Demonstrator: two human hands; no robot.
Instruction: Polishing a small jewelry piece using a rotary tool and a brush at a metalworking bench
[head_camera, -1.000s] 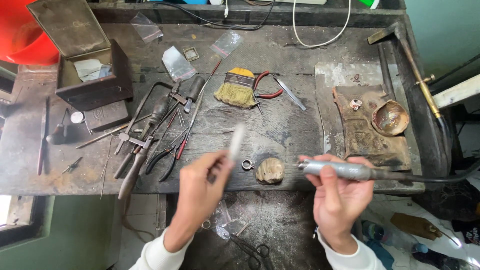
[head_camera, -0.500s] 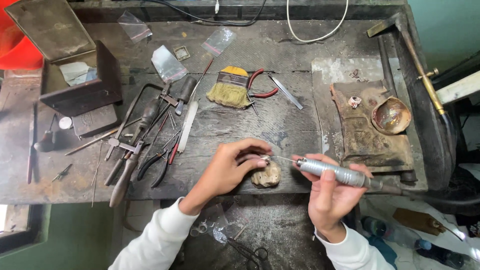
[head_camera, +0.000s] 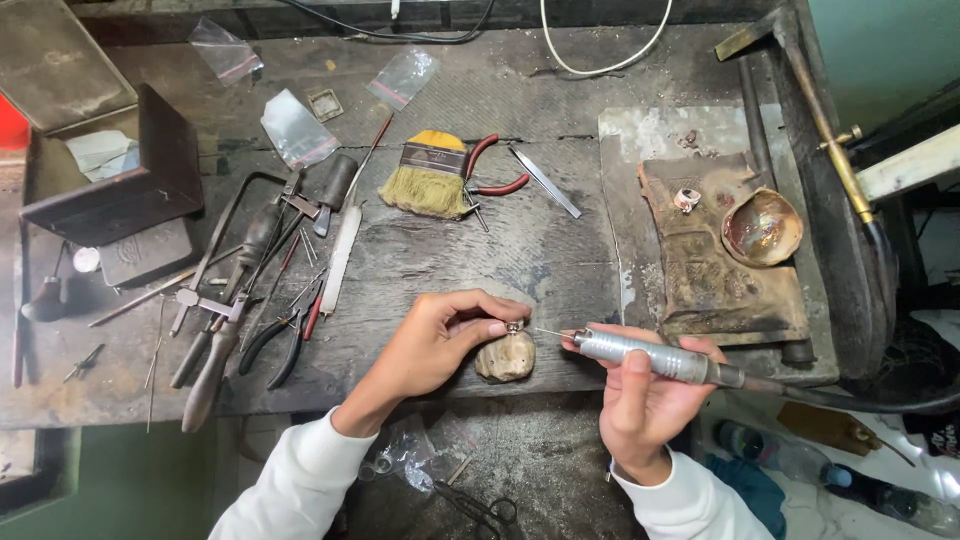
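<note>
Rotary handpiece, a slim silver tool, lies gripped in the right hand at the near edge of the tabletop. Its long axis runs nearly level across the view, slightly tilted, with the fine needle-like bit pointing left toward a small ring. From its right end a dark flexible hose trails off past the tabletop's right corner. The right hand is closed around the handpiece, thumb on top.

The left hand is curled, thumb and fingertips pinched on the ring, holding it on top of a worn wooden peg that juts from the near edge. The bit's tip sits just beside the ring; whether it touches is too fine to tell.

Left of the hands, near the edge, lie pliers and a spread of long hand tools. Behind the hands is a bare strip of scuffed wood. Farther back rest a yellow-bristled brush and red-handled cutters. To the right sits a scorched block bearing a small round bowl. At far left stands a dark open metal box.
</note>
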